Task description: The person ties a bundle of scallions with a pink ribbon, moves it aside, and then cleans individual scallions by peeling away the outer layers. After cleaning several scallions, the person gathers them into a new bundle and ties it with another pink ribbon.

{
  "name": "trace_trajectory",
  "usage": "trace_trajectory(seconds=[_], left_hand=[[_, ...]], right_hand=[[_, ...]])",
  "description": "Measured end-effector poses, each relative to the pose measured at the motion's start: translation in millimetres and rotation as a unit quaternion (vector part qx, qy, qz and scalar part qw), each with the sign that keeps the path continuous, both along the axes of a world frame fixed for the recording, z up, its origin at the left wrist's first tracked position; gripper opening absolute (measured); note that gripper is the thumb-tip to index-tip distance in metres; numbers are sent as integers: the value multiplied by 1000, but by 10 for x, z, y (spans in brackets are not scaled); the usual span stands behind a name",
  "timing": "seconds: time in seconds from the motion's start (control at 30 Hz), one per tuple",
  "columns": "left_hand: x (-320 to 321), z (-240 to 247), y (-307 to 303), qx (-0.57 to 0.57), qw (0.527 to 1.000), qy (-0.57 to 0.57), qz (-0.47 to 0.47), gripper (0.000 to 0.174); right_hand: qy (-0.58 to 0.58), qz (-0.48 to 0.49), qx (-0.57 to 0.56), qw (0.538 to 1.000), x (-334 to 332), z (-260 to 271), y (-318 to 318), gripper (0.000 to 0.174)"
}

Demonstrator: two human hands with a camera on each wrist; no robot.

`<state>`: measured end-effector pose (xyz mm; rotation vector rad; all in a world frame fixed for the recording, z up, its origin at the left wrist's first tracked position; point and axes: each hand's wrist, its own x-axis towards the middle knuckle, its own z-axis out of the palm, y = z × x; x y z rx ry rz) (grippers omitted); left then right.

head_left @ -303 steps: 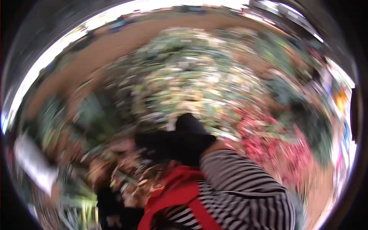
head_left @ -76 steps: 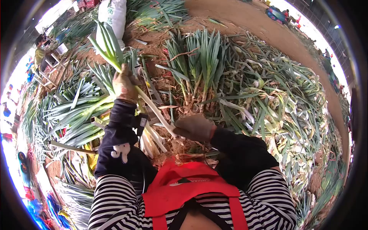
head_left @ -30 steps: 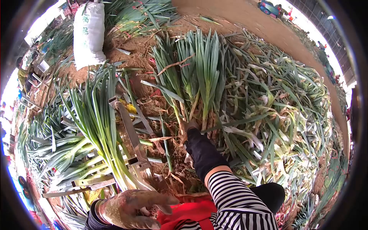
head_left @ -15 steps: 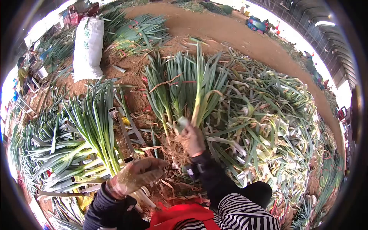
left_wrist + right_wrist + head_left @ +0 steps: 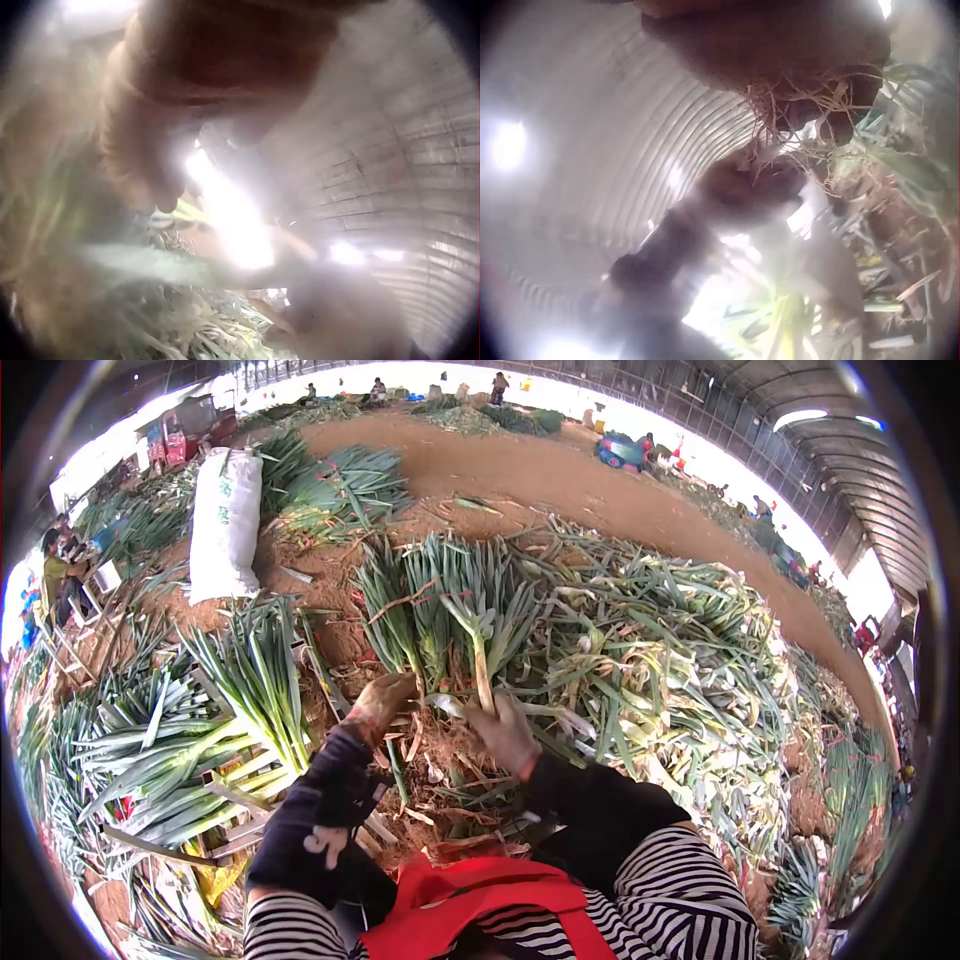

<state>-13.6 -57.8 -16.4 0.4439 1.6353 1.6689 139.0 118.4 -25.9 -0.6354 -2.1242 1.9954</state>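
Note:
In the head view, the gloved right hand [image 5: 505, 735] grips the lower end of a leek [image 5: 481, 660] that leans up across standing bundles of leeks [image 5: 430, 600]. Thin roots [image 5: 832, 94] hang beneath the right hand [image 5: 780, 37] in the right wrist view. The left hand [image 5: 383, 698] reaches in beside the base of the bundles, fingers extended, with no held thing visible. A short pale stalk [image 5: 445, 705] lies between both hands. Large and blurred, the left hand [image 5: 217, 67] fills the top of the left wrist view.
Trimmed leaves form a wide heap [image 5: 670, 670] on the right. Cleaned leeks [image 5: 255, 690] lean over a metal frame [image 5: 240, 800] at the left. A white sack [image 5: 226, 525] stands behind them. Brown ground [image 5: 480, 460] curves past, with people farther off.
The left hand has moved forward and right, from near the cleaned leeks to the bundles' base. The right hand's leek now leans left, and the head view has tilted up.

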Motion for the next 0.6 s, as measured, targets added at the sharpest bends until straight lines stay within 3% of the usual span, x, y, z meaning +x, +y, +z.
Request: trace_trajectory(seconds=[0.03, 0.07, 0.1, 0.13, 0.17, 0.23, 0.27, 0.33, 0.37, 0.43, 0.5, 0.57, 0.6], left_hand=[[58, 93, 96, -11, 998, -55, 28, 59], [31, 25, 191, 14, 992, -122, 30, 69], [-8, -84, 274, 36, 981, -190, 33, 80], [7, -83, 318, 95, 964, -248, 16, 90], [-35, -181, 376, 141, 946, -286, 54, 80], [-41, -143, 348, 200, 955, -191, 109, 61], [-135, -180, 369, 209, 929, -246, 180, 38], [-235, -205, 249, 194, 941, -209, 183, 32], [-281, -222, 190, 180, 951, -177, 181, 27], [-293, -146, 139, 201, 948, -181, 168, 23], [-114, 124, 86, 257, 950, -128, 126, 22], [2, 216, 94, 238, 958, -104, 121, 25], [49, 244, 108, 223, 965, -77, 118, 28]], right_hand=[[2, 8, 4, 1000, 174, 215, -140, 24], [43, 36, 169, 984, 379, 326, -285, 27], [84, 62, 325, 940, 544, 327, -401, 31], [86, 72, 323, 940, 657, 269, -474, 31], [39, 100, 324, 940, 761, 204, -534, 40], [-4, 135, 322, 937, 881, 73, -559, 49], [0, 208, 355, 911, 887, -33, -511, 50], [22, 315, 441, 840, 799, -172, -405, 54], [24, 314, 440, 841, 706, -63, -396, 54], [-201, 354, 418, 812, 418, 290, -315, 57], [28, 214, 437, 873, 257, 264, -135, 54], [17, 228, 274, 934, -5, 409, -67, 41], [16, 227, 271, 935, -140, 301, -58, 41]])
